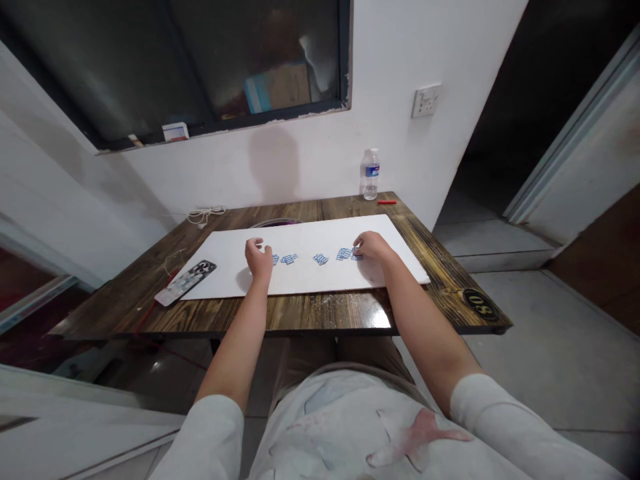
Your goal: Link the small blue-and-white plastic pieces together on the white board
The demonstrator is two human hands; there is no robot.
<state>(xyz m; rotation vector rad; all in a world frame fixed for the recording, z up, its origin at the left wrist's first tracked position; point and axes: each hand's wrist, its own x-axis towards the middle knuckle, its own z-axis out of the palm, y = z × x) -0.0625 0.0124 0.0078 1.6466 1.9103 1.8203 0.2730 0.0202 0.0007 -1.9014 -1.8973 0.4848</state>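
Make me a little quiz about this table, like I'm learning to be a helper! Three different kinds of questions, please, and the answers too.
1. Pick one: what stands at the back of the table, near the red stick?
a) a cup
b) a bottle
c) a lamp

2. True or false: the phone lies at the right end of the white board.

3. Look at the row of little blue-marked pieces. Which hand is at its right end?

Key:
1. b, a bottle.
2. False; it lies at the left end, partly over the edge.
3. The right hand.
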